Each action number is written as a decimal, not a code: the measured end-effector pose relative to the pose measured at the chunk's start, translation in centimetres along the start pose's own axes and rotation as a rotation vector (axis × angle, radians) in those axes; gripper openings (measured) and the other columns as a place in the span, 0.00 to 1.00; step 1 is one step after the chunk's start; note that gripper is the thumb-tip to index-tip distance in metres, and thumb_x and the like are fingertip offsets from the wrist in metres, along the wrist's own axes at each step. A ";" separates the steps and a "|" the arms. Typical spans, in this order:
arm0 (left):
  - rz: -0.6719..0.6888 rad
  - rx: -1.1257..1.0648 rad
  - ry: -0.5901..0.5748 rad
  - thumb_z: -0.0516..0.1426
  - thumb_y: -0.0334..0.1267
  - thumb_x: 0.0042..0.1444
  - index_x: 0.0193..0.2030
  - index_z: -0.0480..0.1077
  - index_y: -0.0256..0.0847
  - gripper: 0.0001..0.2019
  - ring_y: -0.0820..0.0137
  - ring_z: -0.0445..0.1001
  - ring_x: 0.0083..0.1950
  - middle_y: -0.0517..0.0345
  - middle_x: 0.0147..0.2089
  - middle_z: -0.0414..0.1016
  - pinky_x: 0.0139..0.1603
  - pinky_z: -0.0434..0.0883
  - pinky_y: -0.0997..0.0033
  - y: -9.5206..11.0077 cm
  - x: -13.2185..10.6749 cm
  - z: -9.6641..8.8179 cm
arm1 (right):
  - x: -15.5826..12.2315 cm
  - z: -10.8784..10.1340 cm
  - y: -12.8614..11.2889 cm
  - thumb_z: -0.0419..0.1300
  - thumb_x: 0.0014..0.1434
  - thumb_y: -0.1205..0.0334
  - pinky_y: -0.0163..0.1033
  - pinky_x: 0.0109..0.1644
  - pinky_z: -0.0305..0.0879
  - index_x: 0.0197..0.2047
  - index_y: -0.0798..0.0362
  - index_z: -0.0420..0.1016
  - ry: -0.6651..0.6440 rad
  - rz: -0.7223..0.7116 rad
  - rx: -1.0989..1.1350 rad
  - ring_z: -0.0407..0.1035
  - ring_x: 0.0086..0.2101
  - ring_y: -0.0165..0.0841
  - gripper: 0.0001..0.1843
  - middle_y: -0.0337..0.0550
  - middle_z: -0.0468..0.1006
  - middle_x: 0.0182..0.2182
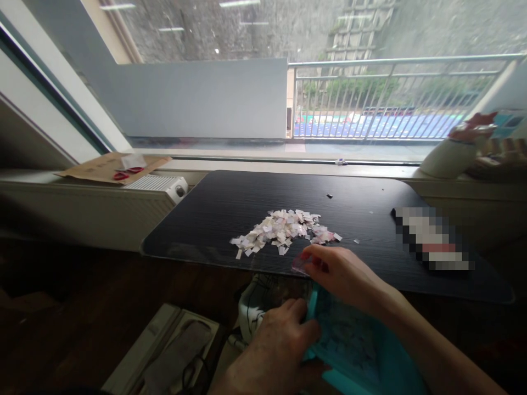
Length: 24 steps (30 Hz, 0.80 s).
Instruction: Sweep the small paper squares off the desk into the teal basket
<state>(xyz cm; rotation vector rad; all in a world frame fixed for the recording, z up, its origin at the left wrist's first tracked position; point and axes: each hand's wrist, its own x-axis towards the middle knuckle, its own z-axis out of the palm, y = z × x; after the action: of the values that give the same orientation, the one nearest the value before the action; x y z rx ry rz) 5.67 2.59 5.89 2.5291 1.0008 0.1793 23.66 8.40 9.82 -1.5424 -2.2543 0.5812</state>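
My left hand (278, 340) is closed on the rim of a teal plastic bin (391, 356), tilted below the front edge of the black table (214, 219). Pale scraps show dimly inside it. Just above the bin, my right hand (337, 271) pinches a small clear plastic piece with pinkish-red marks (300, 264) at the table's edge. Beyond that hand lies a loose pile of small white paper pieces (284, 227), with a smaller pinkish clump (323, 235) at its right end.
A blurred-out rectangular object (432, 241) lies on the table's right side. Red-handled scissors (127, 173) rest on a brown envelope (99, 167) on the left sill. A whitish vase-like object (440, 156) stands at right. Below the table are an open box (164, 351) and a white patterned bag (251, 307).
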 end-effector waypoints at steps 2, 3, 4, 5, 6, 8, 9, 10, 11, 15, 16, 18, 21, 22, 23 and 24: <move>0.011 -0.007 -0.007 0.67 0.44 0.48 0.37 0.69 0.44 0.15 0.61 0.67 0.44 0.57 0.41 0.65 0.36 0.65 0.70 0.0 0.0 0.0 | -0.1 0.0 0.1 0.53 0.59 0.60 0.31 0.28 0.55 0.41 0.47 0.75 -0.029 -0.018 0.041 0.66 0.25 0.28 0.10 0.36 0.76 0.26; 0.015 -0.009 -0.008 0.67 0.45 0.47 0.37 0.69 0.43 0.15 0.61 0.67 0.44 0.57 0.40 0.65 0.36 0.65 0.70 0.0 0.0 0.0 | -0.1 0.0 0.1 0.53 0.59 0.60 0.31 0.28 0.55 0.41 0.47 0.75 -0.020 -0.011 0.044 0.65 0.24 0.28 0.10 0.36 0.75 0.26; 0.018 -0.010 -0.008 0.67 0.45 0.47 0.36 0.69 0.43 0.15 0.62 0.67 0.43 0.57 0.40 0.65 0.36 0.65 0.70 -0.1 0.0 0.0 | -0.1 0.0 0.2 0.53 0.59 0.59 0.31 0.28 0.55 0.41 0.48 0.75 0.001 0.006 0.037 0.65 0.24 0.28 0.10 0.37 0.75 0.26; 0.022 -0.011 -0.008 0.67 0.45 0.47 0.36 0.68 0.43 0.15 0.62 0.67 0.43 0.57 0.40 0.65 0.36 0.65 0.70 -0.1 0.1 0.0 | -0.1 0.0 0.3 0.53 0.59 0.59 0.31 0.28 0.55 0.41 0.48 0.75 0.022 0.026 0.027 0.65 0.24 0.28 0.11 0.37 0.75 0.26; 0.024 -0.011 -0.006 0.67 0.45 0.47 0.36 0.68 0.43 0.15 0.62 0.67 0.43 0.57 0.40 0.65 0.36 0.65 0.70 -0.1 0.1 0.1 | -0.1 0.0 0.3 0.53 0.59 0.59 0.32 0.28 0.55 0.41 0.49 0.75 0.034 0.038 0.019 0.65 0.24 0.28 0.11 0.37 0.75 0.26; 0.020 -0.008 0.002 0.67 0.45 0.47 0.36 0.68 0.43 0.15 0.62 0.67 0.43 0.57 0.40 0.65 0.36 0.64 0.70 0.0 0.1 0.1 | -0.1 0.1 0.0 0.53 0.59 0.59 0.31 0.28 0.55 0.41 0.48 0.75 0.009 0.023 0.030 0.66 0.25 0.29 0.11 0.37 0.76 0.26; 0.015 -0.007 0.005 0.67 0.44 0.47 0.37 0.68 0.43 0.15 0.62 0.67 0.43 0.58 0.40 0.65 0.36 0.64 0.70 -0.1 0.0 0.1 | -0.2 0.1 -0.1 0.53 0.59 0.59 0.31 0.28 0.55 0.41 0.48 0.75 -0.018 0.003 0.045 0.66 0.25 0.28 0.11 0.37 0.76 0.26; 0.008 -0.007 0.008 0.67 0.44 0.47 0.37 0.68 0.43 0.15 0.62 0.67 0.44 0.58 0.40 0.65 0.36 0.64 0.70 -0.1 0.0 0.1 | -0.4 0.1 -0.3 0.53 0.59 0.59 0.31 0.28 0.55 0.41 0.47 0.75 -0.044 -0.018 0.061 0.66 0.25 0.28 0.10 0.37 0.76 0.27; 0.002 -0.009 0.011 0.67 0.44 0.47 0.37 0.69 0.43 0.15 0.62 0.66 0.44 0.58 0.40 0.65 0.36 0.64 0.70 -0.1 -0.1 0.1 | -0.5 0.0 -0.4 0.53 0.59 0.59 0.31 0.28 0.55 0.40 0.46 0.75 -0.064 -0.036 0.074 0.66 0.25 0.28 0.10 0.36 0.76 0.27; -0.022 -0.031 0.002 0.66 0.42 0.49 0.35 0.67 0.43 0.12 0.63 0.66 0.43 0.58 0.40 0.65 0.35 0.63 0.71 -0.4 -0.7 -0.1 | -1.2 -0.9 1.0 0.53 0.60 0.56 0.31 0.27 0.55 0.40 0.46 0.75 -0.011 0.003 0.062 0.66 0.24 0.28 0.11 0.35 0.76 0.25; -0.033 -0.036 0.002 0.66 0.41 0.49 0.34 0.67 0.43 0.12 0.64 0.66 0.43 0.58 0.40 0.64 0.35 0.62 0.71 -0.5 -0.8 -0.1 | -1.2 -1.3 1.7 0.52 0.60 0.55 0.31 0.27 0.55 0.40 0.46 0.75 0.045 0.041 0.041 0.66 0.23 0.28 0.11 0.35 0.75 0.24; -0.062 -0.042 0.008 0.66 0.39 0.49 0.33 0.66 0.42 0.12 0.64 0.66 0.42 0.58 0.40 0.64 0.34 0.62 0.71 -0.7 -1.0 0.1 | -1.0 -1.7 3.4 0.53 0.59 0.53 0.31 0.26 0.56 0.42 0.46 0.74 0.153 0.130 -0.016 0.66 0.23 0.29 0.13 0.36 0.75 0.23; -0.090 -0.045 0.017 0.66 0.36 0.48 0.31 0.65 0.42 0.12 0.64 0.66 0.42 0.58 0.39 0.64 0.34 0.61 0.71 -1.1 -1.1 0.5 | -0.5 -1.9 5.0 0.53 0.58 0.52 0.32 0.26 0.55 0.42 0.47 0.75 0.195 0.194 -0.104 0.67 0.23 0.30 0.13 0.37 0.75 0.23; -0.092 -0.049 0.017 0.66 0.36 0.48 0.31 0.65 0.42 0.12 0.64 0.66 0.42 0.58 0.39 0.64 0.34 0.61 0.71 -1.2 -1.2 0.6 | -0.4 -1.8 5.1 0.53 0.58 0.53 0.33 0.26 0.55 0.41 0.47 0.75 0.189 0.200 -0.121 0.67 0.23 0.31 0.13 0.37 0.75 0.23; -0.092 -0.054 0.015 0.66 0.36 0.47 0.31 0.64 0.42 0.12 0.64 0.66 0.41 0.58 0.39 0.64 0.34 0.61 0.71 -1.2 -1.2 0.8 | -0.4 -1.8 5.2 0.53 0.58 0.53 0.33 0.26 0.55 0.41 0.47 0.75 0.179 0.197 -0.128 0.67 0.23 0.31 0.13 0.37 0.75 0.23; -0.091 -0.060 0.013 0.66 0.35 0.47 0.31 0.64 0.42 0.12 0.65 0.66 0.41 0.59 0.39 0.64 0.34 0.61 0.71 -1.3 -1.2 0.9 | -0.4 -1.7 5.1 0.53 0.58 0.53 0.33 0.26 0.55 0.41 0.47 0.74 0.167 0.184 -0.125 0.67 0.23 0.30 0.13 0.37 0.76 0.23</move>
<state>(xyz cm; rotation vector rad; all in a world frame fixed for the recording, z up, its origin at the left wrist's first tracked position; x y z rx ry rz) 4.23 2.35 4.59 2.4260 1.0969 0.1967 28.66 9.93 8.61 -1.8018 -2.0724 0.3496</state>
